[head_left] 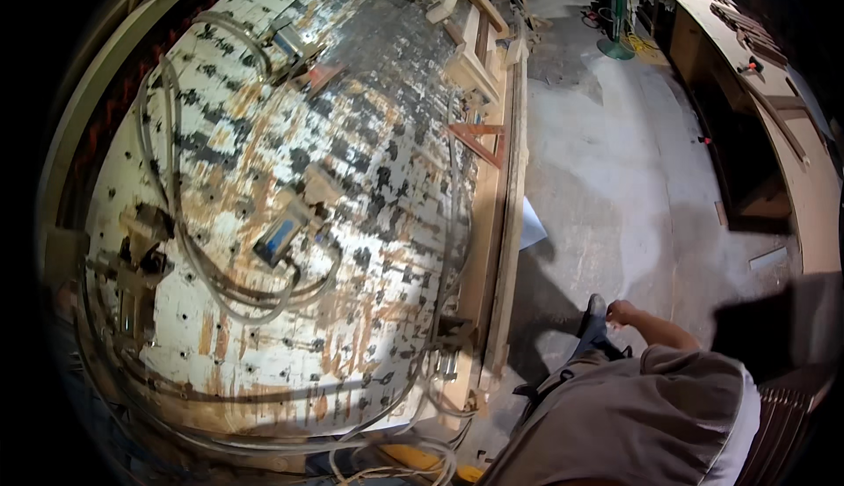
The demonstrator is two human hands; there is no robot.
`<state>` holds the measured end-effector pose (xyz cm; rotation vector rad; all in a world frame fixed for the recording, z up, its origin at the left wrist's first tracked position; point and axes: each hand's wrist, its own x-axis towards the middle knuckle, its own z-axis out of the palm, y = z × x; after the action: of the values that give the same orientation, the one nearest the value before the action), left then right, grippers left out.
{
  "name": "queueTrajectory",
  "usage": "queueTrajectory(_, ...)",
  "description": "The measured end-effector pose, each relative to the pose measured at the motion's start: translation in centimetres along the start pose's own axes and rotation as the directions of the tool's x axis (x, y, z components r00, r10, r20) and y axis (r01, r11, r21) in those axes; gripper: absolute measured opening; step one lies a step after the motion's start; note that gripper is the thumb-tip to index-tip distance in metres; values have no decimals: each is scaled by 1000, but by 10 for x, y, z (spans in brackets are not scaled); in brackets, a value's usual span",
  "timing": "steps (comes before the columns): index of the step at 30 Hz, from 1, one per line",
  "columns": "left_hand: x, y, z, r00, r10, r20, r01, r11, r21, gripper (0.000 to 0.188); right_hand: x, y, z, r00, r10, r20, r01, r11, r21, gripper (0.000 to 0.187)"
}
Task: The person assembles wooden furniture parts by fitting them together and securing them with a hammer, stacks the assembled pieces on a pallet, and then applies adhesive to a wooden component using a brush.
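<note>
My right hand (621, 313) hangs low in front of my body, over the grey floor and next to my dark shoe (597, 305). Its fingers look curled; whether they hold anything is hidden. My left hand does not show. To the left stands a large worktable (352, 187) with a worn, paint-chipped top full of small holes. On it sit a metal block with a blue side (280, 238) and a similar blue-sided block (287, 42), with grey hoses (180, 213) looped about them. A reddish triangular wooden piece (479, 143) rests at the table's right edge.
Long wooden rails (505, 248) border the table's right side, with a wooden frame (479, 33) at the far end. A white sheet (532, 225) lies by the rail. Across the aisle, a bench (813, 178) bears wooden parts; a green stand (619, 20) stands farther off.
</note>
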<state>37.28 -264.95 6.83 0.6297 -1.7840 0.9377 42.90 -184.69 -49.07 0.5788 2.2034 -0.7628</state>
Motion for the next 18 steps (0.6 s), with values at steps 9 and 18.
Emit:
queueTrajectory(9, -256, 400, -216, 503, 288, 815, 582, 584, -566, 26, 81, 148, -39, 985, 172, 3, -160, 909, 385, 23)
queueTrajectory(18, -367, 604, -270, 142, 583, 800, 593, 597, -541, 23, 154, 206, -162, 975, 59, 214, -222, 245, 944, 14)
